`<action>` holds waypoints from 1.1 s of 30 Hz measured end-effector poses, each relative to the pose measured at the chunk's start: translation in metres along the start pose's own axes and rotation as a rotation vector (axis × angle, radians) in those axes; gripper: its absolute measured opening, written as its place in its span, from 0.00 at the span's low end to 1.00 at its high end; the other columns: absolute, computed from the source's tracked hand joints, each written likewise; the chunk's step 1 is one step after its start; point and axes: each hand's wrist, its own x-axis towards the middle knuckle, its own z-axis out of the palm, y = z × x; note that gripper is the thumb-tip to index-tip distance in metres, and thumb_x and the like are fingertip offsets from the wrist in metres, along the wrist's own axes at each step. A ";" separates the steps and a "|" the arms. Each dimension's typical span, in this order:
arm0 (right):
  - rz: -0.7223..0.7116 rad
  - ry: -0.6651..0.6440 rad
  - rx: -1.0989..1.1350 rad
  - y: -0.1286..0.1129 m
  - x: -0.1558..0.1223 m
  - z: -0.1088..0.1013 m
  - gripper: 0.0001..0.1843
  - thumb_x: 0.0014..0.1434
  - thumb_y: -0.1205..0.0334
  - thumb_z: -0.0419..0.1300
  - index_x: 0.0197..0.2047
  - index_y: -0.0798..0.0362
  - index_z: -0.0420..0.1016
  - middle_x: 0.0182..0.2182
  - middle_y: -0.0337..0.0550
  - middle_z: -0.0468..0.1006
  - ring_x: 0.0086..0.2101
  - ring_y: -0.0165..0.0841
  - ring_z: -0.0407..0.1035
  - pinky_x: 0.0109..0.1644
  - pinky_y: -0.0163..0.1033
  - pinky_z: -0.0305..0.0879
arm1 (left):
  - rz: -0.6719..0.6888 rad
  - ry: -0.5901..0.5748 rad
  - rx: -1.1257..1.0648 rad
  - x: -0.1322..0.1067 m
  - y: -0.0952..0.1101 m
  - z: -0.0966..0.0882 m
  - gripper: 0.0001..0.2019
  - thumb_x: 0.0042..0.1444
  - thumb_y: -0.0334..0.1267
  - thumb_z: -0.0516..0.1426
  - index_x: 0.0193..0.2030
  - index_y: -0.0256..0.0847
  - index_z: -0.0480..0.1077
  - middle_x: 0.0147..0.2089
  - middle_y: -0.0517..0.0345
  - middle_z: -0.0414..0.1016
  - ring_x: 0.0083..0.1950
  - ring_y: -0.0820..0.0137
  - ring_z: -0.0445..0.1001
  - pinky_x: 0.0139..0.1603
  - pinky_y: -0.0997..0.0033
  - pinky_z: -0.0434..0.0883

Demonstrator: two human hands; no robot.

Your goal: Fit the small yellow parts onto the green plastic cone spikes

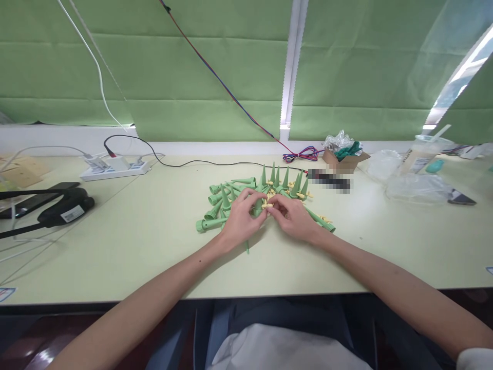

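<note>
Both hands meet over the middle of a pile of green plastic spikes. Between their fingertips is a small yellow cross-shaped plastic valve. My left hand is closed, thumb and forefinger curled at the valve's left side; a green part shows inside that curl, and I cannot tell whether it is held. From the right, my right hand pinches the valve. Around them, several green spikes lie on their sides and others stand point up. More yellow valves lie among them, partly covered by my hands.
A power strip with plugs stands at the back left, near a black strapped device. Behind the pile run a black cable and a blurred dark object. At right are a cardboard box, a drink cup and plastic bags.
</note>
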 end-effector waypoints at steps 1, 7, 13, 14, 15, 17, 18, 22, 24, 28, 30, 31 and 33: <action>-0.004 0.003 -0.003 0.000 0.000 0.000 0.07 0.68 0.59 0.53 0.39 0.50 0.68 0.23 0.36 0.69 0.23 0.30 0.60 0.29 0.38 0.57 | -0.004 -0.003 0.000 0.000 0.000 0.000 0.11 0.57 0.31 0.58 0.47 0.41 0.74 0.46 0.54 0.71 0.39 0.71 0.70 0.36 0.71 0.71; 0.001 0.001 -0.016 0.001 0.002 0.000 0.08 0.68 0.60 0.54 0.36 0.51 0.67 0.22 0.35 0.68 0.21 0.28 0.57 0.28 0.37 0.54 | -0.022 -0.017 0.006 0.000 0.000 0.000 0.11 0.57 0.32 0.59 0.47 0.42 0.74 0.46 0.56 0.71 0.35 0.72 0.69 0.33 0.72 0.69; 0.014 -0.010 -0.052 0.002 0.001 0.000 0.09 0.68 0.60 0.54 0.34 0.50 0.67 0.20 0.33 0.64 0.20 0.28 0.55 0.28 0.37 0.52 | -0.013 -0.010 0.017 0.000 -0.001 0.000 0.10 0.56 0.30 0.58 0.46 0.41 0.74 0.46 0.55 0.72 0.39 0.70 0.70 0.37 0.70 0.69; 0.015 -0.008 -0.056 0.002 0.001 0.000 0.09 0.68 0.60 0.54 0.34 0.50 0.67 0.20 0.33 0.64 0.20 0.28 0.55 0.28 0.37 0.52 | -0.013 -0.010 0.017 0.000 -0.001 0.000 0.10 0.56 0.30 0.58 0.46 0.41 0.74 0.46 0.55 0.72 0.39 0.70 0.70 0.38 0.70 0.69; 0.015 -0.008 -0.059 0.001 0.001 0.000 0.10 0.68 0.60 0.54 0.33 0.50 0.67 0.20 0.33 0.64 0.20 0.28 0.55 0.28 0.37 0.52 | -0.013 -0.011 0.018 0.000 -0.001 0.000 0.10 0.57 0.30 0.58 0.46 0.41 0.74 0.46 0.55 0.72 0.40 0.70 0.70 0.38 0.70 0.69; 0.012 -0.008 -0.065 0.001 0.002 0.000 0.11 0.68 0.60 0.54 0.32 0.51 0.67 0.20 0.34 0.65 0.21 0.28 0.55 0.28 0.37 0.52 | -0.011 -0.013 0.020 0.000 0.000 0.000 0.10 0.57 0.30 0.58 0.46 0.41 0.74 0.46 0.55 0.71 0.40 0.70 0.70 0.39 0.70 0.69; 0.010 -0.008 -0.069 0.000 0.002 0.000 0.11 0.68 0.61 0.54 0.32 0.51 0.67 0.20 0.34 0.65 0.21 0.28 0.55 0.29 0.37 0.52 | -0.009 -0.013 0.022 0.000 0.000 0.000 0.10 0.57 0.30 0.58 0.46 0.41 0.74 0.46 0.55 0.72 0.40 0.70 0.70 0.39 0.70 0.70; -0.010 -0.007 -0.085 0.000 0.002 0.000 0.12 0.68 0.61 0.54 0.31 0.51 0.68 0.21 0.34 0.65 0.21 0.28 0.56 0.29 0.37 0.51 | 0.000 -0.016 0.033 0.000 0.001 0.000 0.10 0.57 0.30 0.58 0.45 0.40 0.73 0.46 0.54 0.72 0.41 0.69 0.71 0.40 0.69 0.70; -0.020 -0.009 -0.092 0.001 0.002 0.001 0.13 0.69 0.61 0.53 0.31 0.51 0.68 0.21 0.34 0.65 0.22 0.28 0.56 0.29 0.37 0.52 | 0.006 -0.013 0.035 0.000 0.002 0.000 0.10 0.57 0.29 0.58 0.45 0.40 0.73 0.45 0.54 0.72 0.41 0.69 0.70 0.40 0.69 0.70; -0.022 -0.006 -0.101 0.002 0.002 0.001 0.13 0.69 0.60 0.52 0.31 0.51 0.68 0.21 0.34 0.65 0.22 0.28 0.57 0.29 0.37 0.52 | 0.016 -0.005 0.037 0.000 0.001 0.000 0.10 0.57 0.29 0.58 0.45 0.40 0.73 0.45 0.55 0.72 0.38 0.71 0.69 0.39 0.70 0.69; -0.017 0.003 -0.099 0.001 0.002 0.001 0.13 0.69 0.60 0.52 0.31 0.51 0.68 0.21 0.34 0.66 0.22 0.28 0.57 0.29 0.37 0.52 | 0.012 -0.005 0.028 0.000 0.002 -0.001 0.09 0.57 0.30 0.58 0.45 0.40 0.73 0.46 0.54 0.71 0.37 0.71 0.69 0.36 0.71 0.69; -0.010 0.009 -0.094 0.001 0.002 0.001 0.13 0.69 0.59 0.52 0.32 0.51 0.68 0.21 0.34 0.66 0.21 0.28 0.57 0.29 0.37 0.52 | 0.010 -0.005 0.020 0.000 0.002 -0.002 0.09 0.57 0.31 0.58 0.45 0.40 0.73 0.46 0.54 0.71 0.36 0.72 0.69 0.35 0.71 0.69; 0.012 0.030 -0.077 0.000 0.002 0.001 0.12 0.69 0.58 0.53 0.33 0.51 0.68 0.20 0.34 0.66 0.21 0.28 0.57 0.29 0.37 0.52 | 0.005 -0.010 0.005 0.001 0.003 -0.003 0.10 0.57 0.33 0.59 0.46 0.41 0.72 0.47 0.54 0.71 0.36 0.72 0.68 0.32 0.72 0.69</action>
